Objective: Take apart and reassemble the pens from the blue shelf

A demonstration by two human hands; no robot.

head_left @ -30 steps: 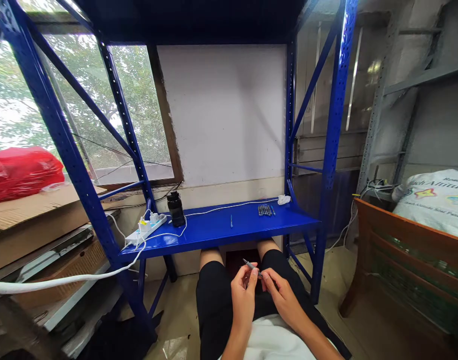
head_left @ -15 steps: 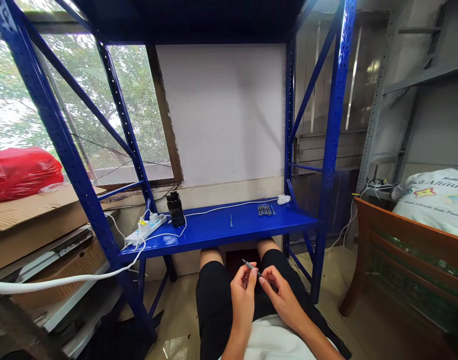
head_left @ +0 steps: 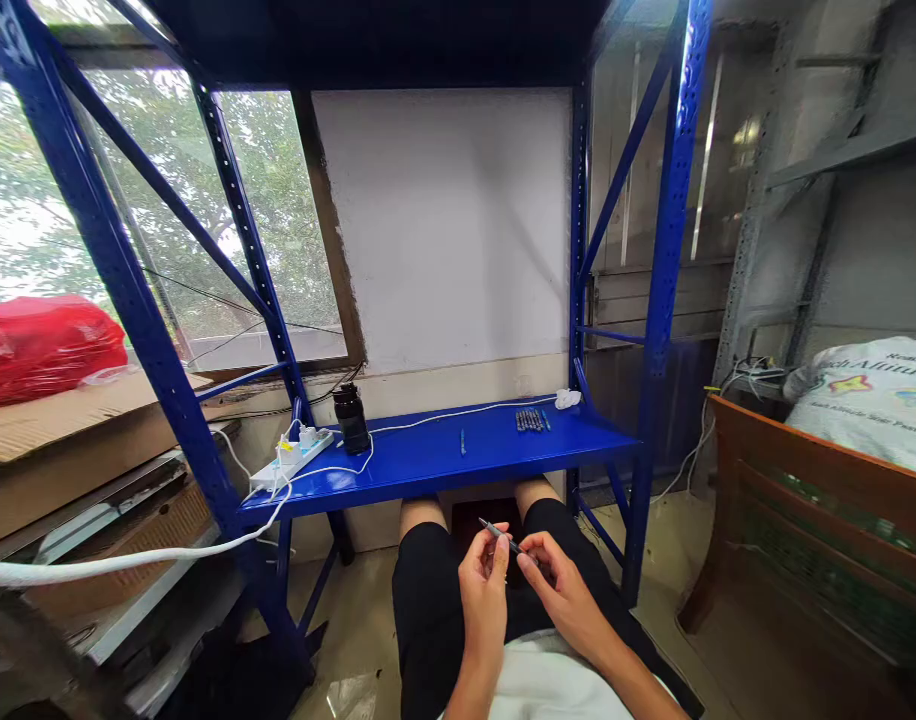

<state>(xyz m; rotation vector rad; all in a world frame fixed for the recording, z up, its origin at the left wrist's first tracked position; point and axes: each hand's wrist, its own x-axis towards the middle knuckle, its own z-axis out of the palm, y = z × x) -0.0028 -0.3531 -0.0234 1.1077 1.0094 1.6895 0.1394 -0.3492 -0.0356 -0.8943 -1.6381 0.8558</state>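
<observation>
A dark pen (head_left: pixel 501 532) is held above my lap, its tip pointing up and left. My left hand (head_left: pixel 486 580) pinches it near the tip end. The fingers of my right hand (head_left: pixel 555 578) close round its other end, which they partly hide. On the blue shelf (head_left: pixel 413 462) beyond my knees lies a single blue pen (head_left: pixel 462 441). Farther right is a row of several dark pens (head_left: pixel 529 421), side by side, with a bluish one at the row's right end.
A black bottle (head_left: pixel 351 420) stands on the shelf's left part beside a white power strip (head_left: pixel 293 458) with cables. Crumpled white material (head_left: pixel 567 399) lies at the back right corner. Blue posts rise on both sides. A wooden chair (head_left: pixel 818 460) is at the right.
The pen and my left hand have shifted very slightly to the left. My right hand keeps its place, and the things on the shelf have not moved.
</observation>
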